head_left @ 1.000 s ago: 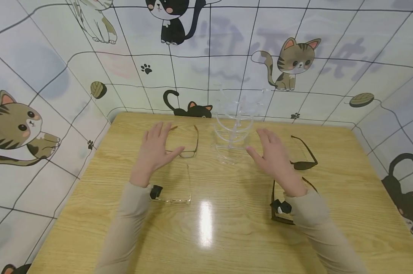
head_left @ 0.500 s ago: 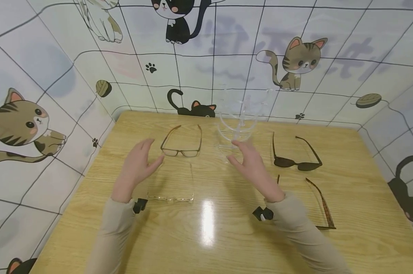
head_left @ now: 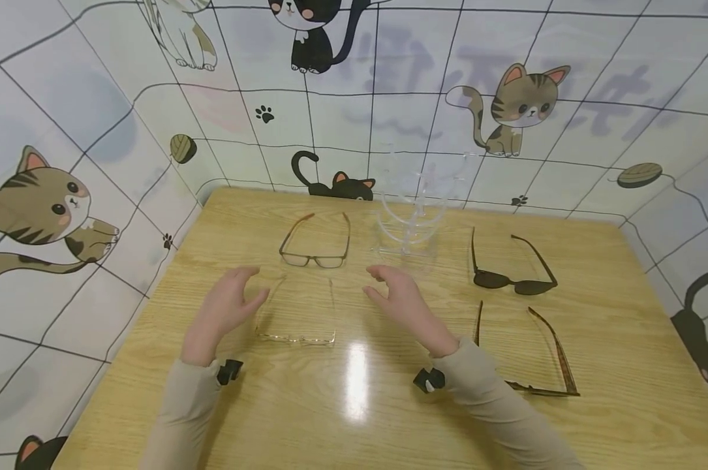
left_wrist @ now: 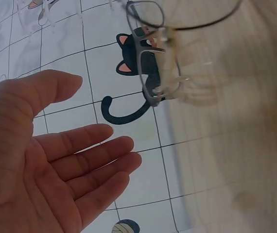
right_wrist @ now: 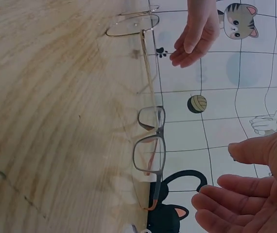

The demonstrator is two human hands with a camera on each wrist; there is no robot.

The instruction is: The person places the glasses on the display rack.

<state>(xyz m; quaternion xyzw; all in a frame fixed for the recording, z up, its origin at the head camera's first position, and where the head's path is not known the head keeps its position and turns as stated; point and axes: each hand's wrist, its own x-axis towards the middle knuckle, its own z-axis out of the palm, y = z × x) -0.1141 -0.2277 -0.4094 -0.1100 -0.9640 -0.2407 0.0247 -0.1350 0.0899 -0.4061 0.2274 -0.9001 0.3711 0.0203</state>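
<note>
My left hand [head_left: 221, 312] hovers just left of a pair of thin gold-rimmed eyeglasses [head_left: 295, 340], fingers relaxed and holding nothing. To the right of the same eyeglasses is my right hand [head_left: 405, 305], also bare, with its thumb apart from the fingers. Behind them lies a pair of dark-framed eyeglasses [head_left: 314, 260] with brown temple tips. The right wrist view shows these dark-framed eyeglasses [right_wrist: 149, 153] resting on the table, and the left hand [right_wrist: 197, 36] beyond. In the left wrist view the left palm [left_wrist: 56, 179] faces the camera, fingers loosely extended.
A clear plastic glasses stand [head_left: 409, 228] stands at the back of the table [head_left: 342, 431]. On the right lie black sunglasses [head_left: 513, 283] and tortoiseshell-framed glasses [head_left: 562, 365], the latter partly hidden by the right sleeve. A cat-patterned sheet [head_left: 412, 85] surrounds the table.
Both hands have drawn back toward the person. The right hand has also moved left, away from the sunglasses and past the stand, to beside the gold-rimmed eyeglasses. No glasses were picked up.
</note>
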